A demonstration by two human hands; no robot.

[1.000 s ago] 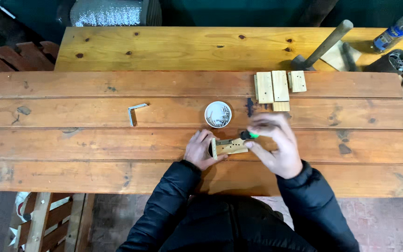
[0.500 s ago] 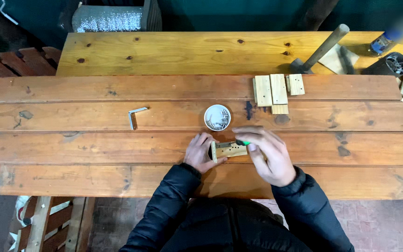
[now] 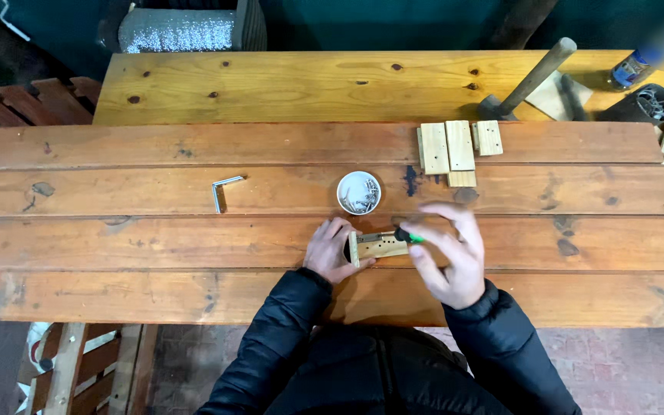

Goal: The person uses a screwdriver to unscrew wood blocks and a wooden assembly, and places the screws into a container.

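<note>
Wooden block (image 3: 379, 246) in lower centre of frame, on the table (image 3: 194, 253). Left hand (image 3: 332, 252) closed on block's left end; right hand (image 3: 447, 257) curled around green screwdriver (image 3: 407, 236). Better to press straight, keeping block firm. Bowl of screws (image 3: 359, 192) just above.

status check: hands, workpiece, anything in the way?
Left hand steadies wood block on table. Right hand grips green-handled tool against block. Screw dish just beyond, apart. Nothing blocking.
</note>
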